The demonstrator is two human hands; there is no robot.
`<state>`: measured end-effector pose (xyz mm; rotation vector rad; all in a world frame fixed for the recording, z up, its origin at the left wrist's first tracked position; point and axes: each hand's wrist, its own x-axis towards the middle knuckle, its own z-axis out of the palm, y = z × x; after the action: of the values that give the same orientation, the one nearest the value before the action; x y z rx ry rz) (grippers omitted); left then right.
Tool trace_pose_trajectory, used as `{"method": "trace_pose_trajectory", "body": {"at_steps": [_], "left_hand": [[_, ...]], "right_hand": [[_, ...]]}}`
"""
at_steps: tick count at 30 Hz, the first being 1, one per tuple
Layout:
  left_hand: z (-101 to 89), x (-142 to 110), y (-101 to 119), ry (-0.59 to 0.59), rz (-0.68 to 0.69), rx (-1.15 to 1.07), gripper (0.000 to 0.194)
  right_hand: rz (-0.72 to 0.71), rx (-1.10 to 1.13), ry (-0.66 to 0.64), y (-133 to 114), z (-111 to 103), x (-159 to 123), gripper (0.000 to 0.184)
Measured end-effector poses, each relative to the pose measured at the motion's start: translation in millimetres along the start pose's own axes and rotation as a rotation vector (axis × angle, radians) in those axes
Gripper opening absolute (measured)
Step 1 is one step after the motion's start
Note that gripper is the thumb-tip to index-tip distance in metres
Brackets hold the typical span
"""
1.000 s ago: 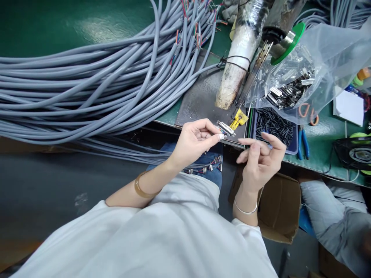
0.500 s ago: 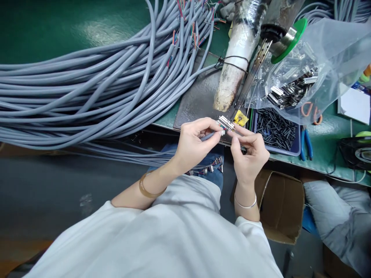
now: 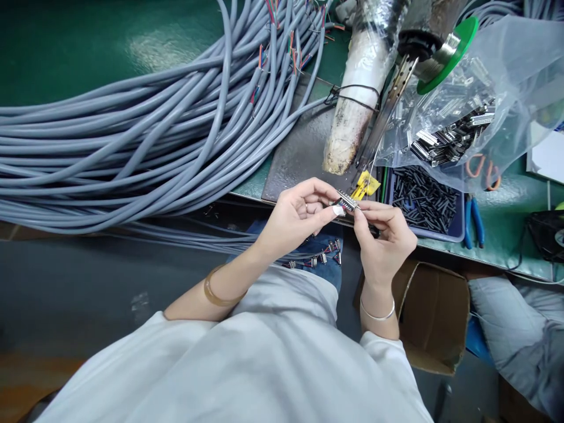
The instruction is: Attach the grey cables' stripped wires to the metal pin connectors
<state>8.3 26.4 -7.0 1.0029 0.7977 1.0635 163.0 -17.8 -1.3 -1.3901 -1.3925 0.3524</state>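
Note:
A small metal connector (image 3: 347, 201) on the end of a grey cable sits between both my hands at the bench's front edge. My left hand (image 3: 296, 216) pinches the cable and the connector's left end. My right hand (image 3: 384, 235) grips its right end with thumb and fingers. Several finished connectors (image 3: 324, 257) on cable ends lie across my lap below.
A thick bundle of grey cables (image 3: 132, 135) covers the green bench at left. A clear bag of metal connectors (image 3: 453, 138), a tray of black sleeves (image 3: 423, 202), blue pliers (image 3: 473, 214) and a wrapped tool holder (image 3: 356, 100) stand ahead. A cardboard box (image 3: 434, 317) and another person's leg (image 3: 511, 335) are at right.
My right hand, open and apart one second ago, has come left and closed on the connector. The left hand kept its hold.

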Motion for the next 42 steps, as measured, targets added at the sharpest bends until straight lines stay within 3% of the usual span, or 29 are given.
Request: {"method": "trace_pose_trajectory", "body": {"at_steps": [14, 27, 34, 42], "left_hand": [[-4.0, -6.9, -1.7, -0.087, -0.153, -0.166, 0.028], [-2.0, -9.1, -6.0, -0.096, -0.093, -0.179, 0.023], [2.3, -7.6, -7.5, -0.024, -0.045, -0.147, 0.029], [-0.3, -8.2, -7.6, -0.073, -0.024, -0.149, 0.025]], "right_hand": [[0.089, 0.06, 0.105, -8.2, -2.6, -7.7, 0.013], [0.127, 0.06, 0.102, -8.6, -1.1, -7.8, 0.014], [0.124, 0.033, 0.097, -6.9, 1.3, -8.1, 0.013], [0.102, 0.042, 0.094, -5.4, 1.1, -8.7, 0.012]]}}
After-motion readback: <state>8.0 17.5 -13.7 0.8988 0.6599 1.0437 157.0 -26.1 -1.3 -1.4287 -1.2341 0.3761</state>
